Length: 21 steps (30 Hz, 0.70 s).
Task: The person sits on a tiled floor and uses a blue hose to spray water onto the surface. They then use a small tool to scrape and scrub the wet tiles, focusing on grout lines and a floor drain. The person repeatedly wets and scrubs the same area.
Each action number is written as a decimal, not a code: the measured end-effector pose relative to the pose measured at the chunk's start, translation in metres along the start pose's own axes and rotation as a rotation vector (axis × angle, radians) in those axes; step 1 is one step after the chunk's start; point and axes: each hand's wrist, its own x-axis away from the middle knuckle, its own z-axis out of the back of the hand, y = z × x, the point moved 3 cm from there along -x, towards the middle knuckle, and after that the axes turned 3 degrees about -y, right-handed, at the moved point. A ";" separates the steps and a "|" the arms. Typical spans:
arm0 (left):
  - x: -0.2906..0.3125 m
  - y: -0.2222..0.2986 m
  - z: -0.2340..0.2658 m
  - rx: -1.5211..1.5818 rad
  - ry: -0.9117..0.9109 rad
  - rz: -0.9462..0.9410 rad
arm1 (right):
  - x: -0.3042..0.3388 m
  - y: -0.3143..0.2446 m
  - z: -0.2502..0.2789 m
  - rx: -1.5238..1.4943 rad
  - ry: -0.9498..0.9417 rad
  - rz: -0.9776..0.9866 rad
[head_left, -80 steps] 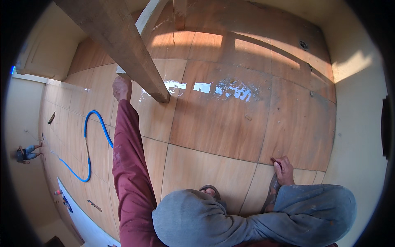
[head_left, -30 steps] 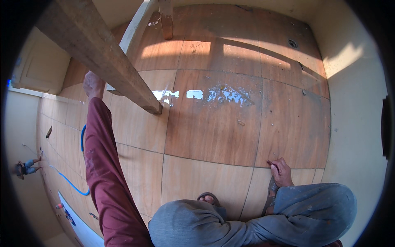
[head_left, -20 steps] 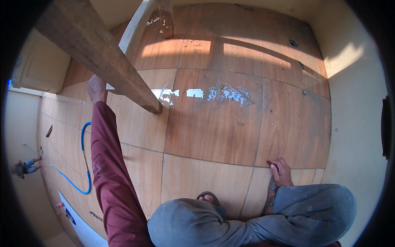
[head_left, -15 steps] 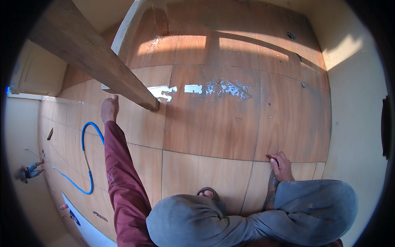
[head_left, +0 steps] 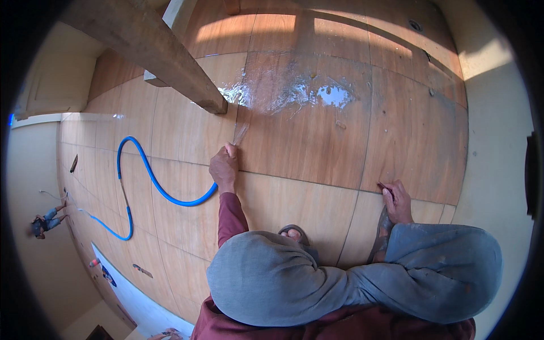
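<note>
My left hand is closed around the end of a blue hose, out in front of my left knee. A clear stream of water leaves it and runs onto the wood-look floor tiles. Farther off, rippling water spreads beside the foot of a wooden post. Low by my right foot, my right hand pinches a small, dark reddish piece against or just over the tile; its kind is too small to tell.
A pale wall runs along the right, with a round floor drain at the far right. To the left the hose loops over the tiles. A white board lies at lower left, and another person is at the far left.
My left hand has come nearer and to the right, away from beside the post, bringing the hose end along. Water now streams from it and the puddle ripples. The right hand keeps its pinch.
</note>
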 end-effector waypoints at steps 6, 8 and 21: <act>0.019 0.022 -0.014 0.022 0.073 -0.057 | 0.001 0.005 0.002 -0.039 0.001 -0.022; 0.022 0.032 -0.012 0.039 0.041 -0.039 | 0.001 0.005 -0.002 -0.036 0.017 -0.014; 0.042 0.082 -0.035 0.034 0.101 -0.267 | 0.000 0.001 0.004 0.005 -0.010 -0.010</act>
